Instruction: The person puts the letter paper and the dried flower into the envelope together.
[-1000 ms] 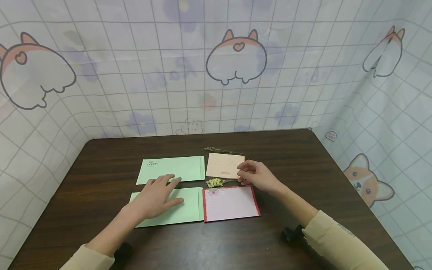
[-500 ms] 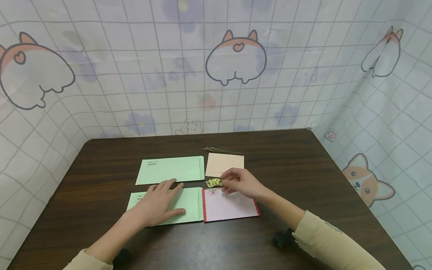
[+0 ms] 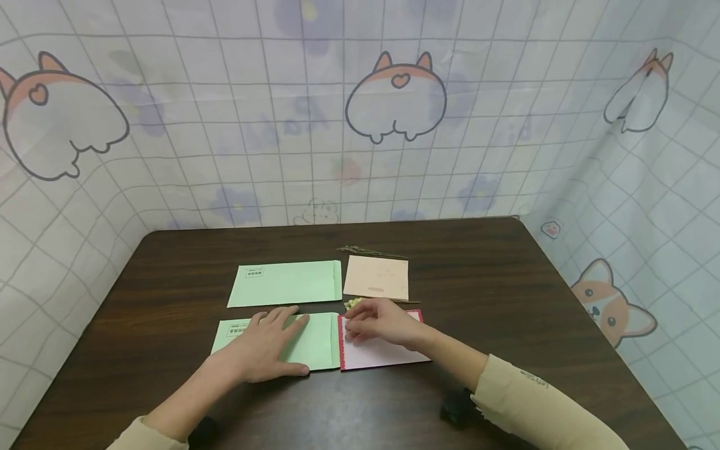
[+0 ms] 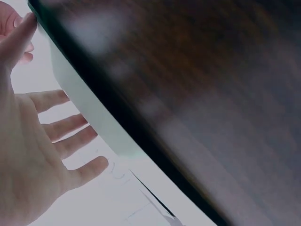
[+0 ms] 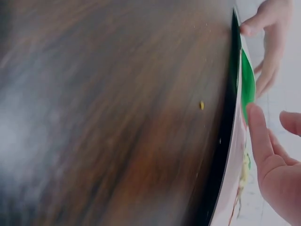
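Observation:
My left hand point(image 3: 261, 353) lies over the nearer green envelope point(image 3: 317, 344), fingers spread, with the thumb at its lower edge. In the left wrist view the fingers of this left hand point(image 4: 33, 155) are extended and apart. Over the pink card with a red border point(image 3: 388, 357) hovers my right hand point(image 3: 385, 325), near the card's left side where it meets the envelope. The right wrist view has this right hand point(image 5: 277, 174) with index finger and thumb apart, holding nothing visible. Behind it, a pale yellow flower sprig point(image 3: 352, 303) is partly hidden.
A second green envelope point(image 3: 287, 284) with a printed box lies farther back. To its right is a tan card point(image 3: 375, 278), and beyond that a thin dried sprig point(image 3: 374, 252). All lie on a dark wooden table point(image 3: 478, 275) against a patterned curtain point(image 3: 315, 144).
My right hand has moved left and nearer, from beside the tan card to above the pink card's left part. My left hand has shifted slightly nearer, its thumb reaching the envelope's lower edge.

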`<action>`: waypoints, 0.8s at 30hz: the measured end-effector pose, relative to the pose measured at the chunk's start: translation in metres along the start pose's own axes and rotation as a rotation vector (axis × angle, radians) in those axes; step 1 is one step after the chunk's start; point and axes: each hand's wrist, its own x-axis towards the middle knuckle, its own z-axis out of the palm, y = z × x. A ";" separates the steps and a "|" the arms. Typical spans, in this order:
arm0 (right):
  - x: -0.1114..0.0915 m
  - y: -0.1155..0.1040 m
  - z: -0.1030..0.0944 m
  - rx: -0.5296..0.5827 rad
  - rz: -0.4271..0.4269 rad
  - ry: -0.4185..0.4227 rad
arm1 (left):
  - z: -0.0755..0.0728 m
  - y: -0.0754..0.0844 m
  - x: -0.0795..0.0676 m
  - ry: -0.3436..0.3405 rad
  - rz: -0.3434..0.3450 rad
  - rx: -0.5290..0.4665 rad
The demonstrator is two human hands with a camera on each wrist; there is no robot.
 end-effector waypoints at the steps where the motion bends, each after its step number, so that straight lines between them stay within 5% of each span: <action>1: 0.001 0.000 0.002 0.003 -0.003 -0.001 | 0.000 0.000 0.000 -0.007 -0.002 -0.003; 11: 0.011 0.004 0.021 0.065 0.028 0.008 | -0.003 -0.002 -0.001 -0.057 0.012 -0.050; 24: 0.019 0.004 0.029 -0.009 0.040 0.027 | -0.001 -0.004 0.002 -0.049 0.025 -0.059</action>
